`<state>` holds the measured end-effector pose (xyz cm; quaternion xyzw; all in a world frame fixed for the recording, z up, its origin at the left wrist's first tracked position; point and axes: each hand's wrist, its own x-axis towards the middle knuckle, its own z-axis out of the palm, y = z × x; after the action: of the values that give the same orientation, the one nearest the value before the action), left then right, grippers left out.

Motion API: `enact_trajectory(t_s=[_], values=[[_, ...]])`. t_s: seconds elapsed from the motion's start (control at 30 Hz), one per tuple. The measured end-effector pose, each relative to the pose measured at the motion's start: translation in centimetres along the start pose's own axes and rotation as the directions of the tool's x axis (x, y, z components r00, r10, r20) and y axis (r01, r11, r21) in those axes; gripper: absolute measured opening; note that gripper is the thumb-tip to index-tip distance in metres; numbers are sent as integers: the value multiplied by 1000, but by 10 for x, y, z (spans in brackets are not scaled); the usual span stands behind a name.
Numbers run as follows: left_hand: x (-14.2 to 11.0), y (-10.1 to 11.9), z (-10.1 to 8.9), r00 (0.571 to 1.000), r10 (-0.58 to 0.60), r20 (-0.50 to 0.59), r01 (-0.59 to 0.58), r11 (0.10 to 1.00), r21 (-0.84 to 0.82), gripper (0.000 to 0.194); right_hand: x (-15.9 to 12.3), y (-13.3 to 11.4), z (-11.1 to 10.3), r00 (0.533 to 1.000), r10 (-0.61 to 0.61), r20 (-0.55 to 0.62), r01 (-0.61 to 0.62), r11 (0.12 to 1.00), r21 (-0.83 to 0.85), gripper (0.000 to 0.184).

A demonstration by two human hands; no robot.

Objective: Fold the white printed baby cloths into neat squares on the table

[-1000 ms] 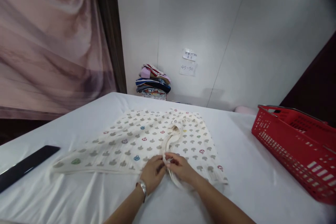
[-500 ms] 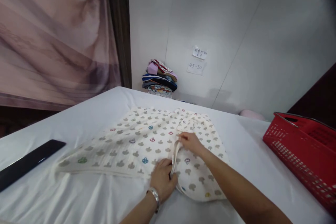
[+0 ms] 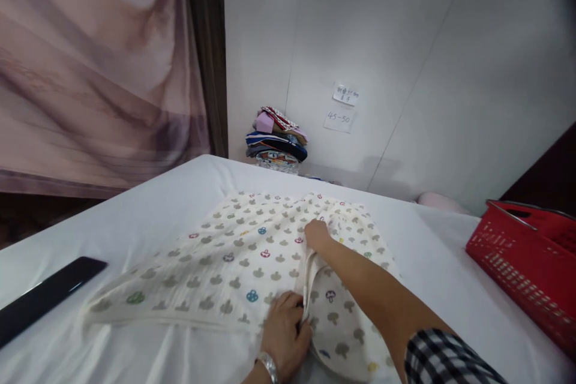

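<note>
A cream cloth with a mushroom print (image 3: 245, 258) lies spread over the white-covered table. Most of the mushrooms are grey-beige, a few are blue, red or green. My left hand (image 3: 285, 330), with a silver watch or bracelet at the wrist, pinches the near end of the cloth's pale bound edge. Farther along that edge my right hand (image 3: 317, 234) is closed on it, its fingertips mostly hidden behind the hand. Between the two hands the edge stands raised, and a rounded flap of the cloth bulges under my right forearm.
A red plastic basket (image 3: 522, 264) stands at the right. On the left lies a flat black object (image 3: 54, 294). Folded clothes are stacked (image 3: 278, 141) by the wall, where paper labels (image 3: 339, 117) hang. A pink curtain (image 3: 99, 72) hangs at the left.
My right hand has left the spot beside my left hand and moved forward along the edge. The loose strip of edge now runs between both hands, with a flap turned right. The view has swung slightly.
</note>
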<state>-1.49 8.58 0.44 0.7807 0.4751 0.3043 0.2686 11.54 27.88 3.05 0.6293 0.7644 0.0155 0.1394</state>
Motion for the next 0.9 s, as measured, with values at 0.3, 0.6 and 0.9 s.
enact_trajectory(t_s=[0.3, 0.6, 0.9], values=[[1, 3, -8, 997, 63, 48, -62, 998, -15, 21, -14, 92, -24, 967, 165, -192, -82, 921, 381, 25], [43, 138, -1, 879, 364, 307, -279, 916, -287, 31, -62, 276, -63, 834, 458, -308, -200, 771, 605, 46], [126, 271, 223, 657, 557, 508, -428, 831, -356, 24, -119, 431, -56, 719, 619, -315, -371, 726, 580, 44]])
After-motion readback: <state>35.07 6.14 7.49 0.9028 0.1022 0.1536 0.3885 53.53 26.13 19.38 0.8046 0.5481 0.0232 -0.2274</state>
